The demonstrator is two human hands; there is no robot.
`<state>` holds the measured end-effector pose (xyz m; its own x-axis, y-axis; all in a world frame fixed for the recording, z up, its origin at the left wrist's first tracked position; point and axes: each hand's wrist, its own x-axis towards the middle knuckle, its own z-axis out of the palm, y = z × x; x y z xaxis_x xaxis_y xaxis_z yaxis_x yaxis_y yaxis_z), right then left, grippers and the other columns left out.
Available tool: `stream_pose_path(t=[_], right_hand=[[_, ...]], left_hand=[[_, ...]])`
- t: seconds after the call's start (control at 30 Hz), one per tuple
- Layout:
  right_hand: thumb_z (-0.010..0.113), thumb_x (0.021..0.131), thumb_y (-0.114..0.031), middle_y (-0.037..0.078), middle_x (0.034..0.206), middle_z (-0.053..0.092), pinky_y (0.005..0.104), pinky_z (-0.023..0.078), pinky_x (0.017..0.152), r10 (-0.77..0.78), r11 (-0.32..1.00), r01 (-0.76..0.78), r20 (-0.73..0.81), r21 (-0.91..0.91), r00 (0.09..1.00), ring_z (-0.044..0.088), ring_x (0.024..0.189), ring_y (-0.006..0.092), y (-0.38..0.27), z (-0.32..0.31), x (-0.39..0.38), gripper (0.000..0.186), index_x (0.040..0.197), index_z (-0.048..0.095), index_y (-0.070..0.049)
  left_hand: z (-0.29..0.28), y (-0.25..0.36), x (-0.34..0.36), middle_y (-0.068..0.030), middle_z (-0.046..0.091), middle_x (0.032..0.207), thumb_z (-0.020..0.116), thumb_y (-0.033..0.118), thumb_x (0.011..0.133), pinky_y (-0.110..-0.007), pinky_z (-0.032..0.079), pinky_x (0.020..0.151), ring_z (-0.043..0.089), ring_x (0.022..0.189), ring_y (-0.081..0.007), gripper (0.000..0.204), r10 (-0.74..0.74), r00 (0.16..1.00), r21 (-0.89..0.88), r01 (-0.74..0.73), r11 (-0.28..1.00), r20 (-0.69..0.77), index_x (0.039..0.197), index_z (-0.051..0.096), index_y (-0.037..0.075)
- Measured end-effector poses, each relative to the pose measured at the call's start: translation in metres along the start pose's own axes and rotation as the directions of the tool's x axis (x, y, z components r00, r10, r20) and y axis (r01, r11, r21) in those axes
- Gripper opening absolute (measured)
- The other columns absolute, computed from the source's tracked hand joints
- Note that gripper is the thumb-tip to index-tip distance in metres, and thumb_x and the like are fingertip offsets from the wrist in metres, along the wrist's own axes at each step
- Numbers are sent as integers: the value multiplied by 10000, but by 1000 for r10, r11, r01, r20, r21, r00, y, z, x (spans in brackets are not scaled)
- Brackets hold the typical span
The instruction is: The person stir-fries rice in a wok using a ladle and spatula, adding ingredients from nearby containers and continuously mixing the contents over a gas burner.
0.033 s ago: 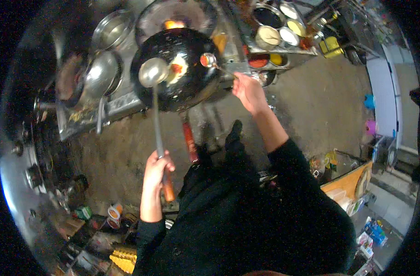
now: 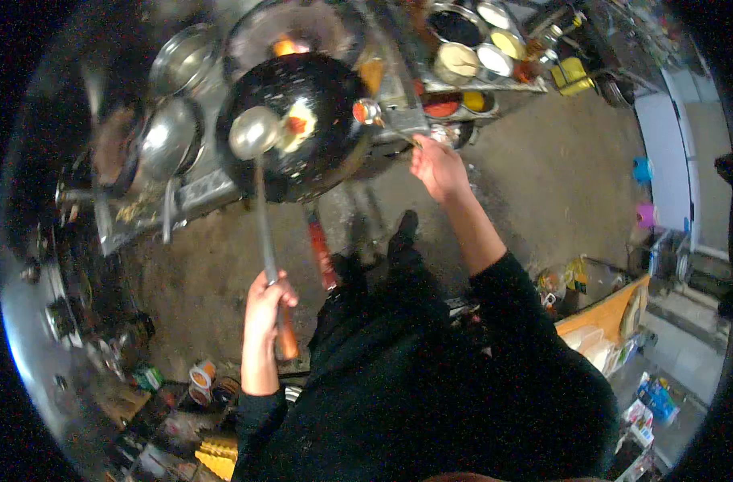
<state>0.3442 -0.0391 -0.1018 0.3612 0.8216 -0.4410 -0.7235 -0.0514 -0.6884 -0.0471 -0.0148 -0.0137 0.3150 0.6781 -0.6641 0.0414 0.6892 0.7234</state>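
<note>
My left hand [image 2: 268,309] is wrapped round the long shaft of a ladle [image 2: 254,132], just above its brown wooden grip. The ladle's metal bowl is over the left part of a black wok [image 2: 326,165]. In the wok is some pale food [image 2: 293,143] with a red patch on it. My right hand [image 2: 440,169] pinches the thin handle of a small spoon [image 2: 369,112] holding something red, at the wok's right edge. The wok's red handle [image 2: 320,253] points toward me, and neither hand touches it.
Behind the wok, an orange flame [image 2: 288,46] shows at a burner. Metal bowls [image 2: 186,60] and a pan [image 2: 170,140] stand on the left. Several seasoning containers [image 2: 456,63] are at the far right. A wooden-sided bin [image 2: 603,309] is near right.
The small spoon has moved rightward relative to the wok, from over its right side to its edge. The whole view has shifted slightly; the ladle stays over the wok.
</note>
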Motion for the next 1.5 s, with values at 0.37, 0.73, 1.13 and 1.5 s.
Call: stream_pose_path(t=[0.37, 0.73, 1.13, 1.5], right_hand=[[575, 915, -203, 16, 799, 582, 262, 490, 589, -42, 998, 15, -533, -56, 845, 568, 671, 113, -1, -259, 101, 208, 1047, 574, -42], [633, 870, -318, 8, 680, 565, 285, 463, 439, 168, 961, -254, -493, -111, 853, 563, 532, 146, 72, -273, 173, 236, 938, 551, -108], [568, 882, -220, 3, 754, 581, 275, 460, 499, 70, 966, -209, -619, -154, 782, 561, 574, 110, 243, -231, -226, 293, 1110, 588, -36], [618, 825, -281, 99, 870, 667, 329, 516, 616, -245, 957, 12, -782, -291, 573, 653, 718, 160, 370, -16, -369, 404, 1114, 606, 1]], left_hand=[[73, 0, -16, -13, 416, 585, 637, 110, 760, -336, 393, 589, 426, 511, -159, 236, -16, 977, 3, 17, 1000, -214, 957, 531, 35], [91, -3, -24, 13, 418, 595, 661, 163, 790, -316, 359, 590, 399, 511, -129, 250, 4, 992, -129, -21, 991, -129, 975, 533, 55], [-5, -7, -5, -8, 405, 574, 569, 29, 790, -303, 389, 547, 398, 462, -121, 190, 23, 886, 383, -224, 896, 463, 958, 482, 56], [32, 22, -15, -8, 426, 546, 547, 65, 807, -317, 421, 594, 424, 443, -133, 194, -474, 502, 679, -392, 621, 723, 988, 482, 37]])
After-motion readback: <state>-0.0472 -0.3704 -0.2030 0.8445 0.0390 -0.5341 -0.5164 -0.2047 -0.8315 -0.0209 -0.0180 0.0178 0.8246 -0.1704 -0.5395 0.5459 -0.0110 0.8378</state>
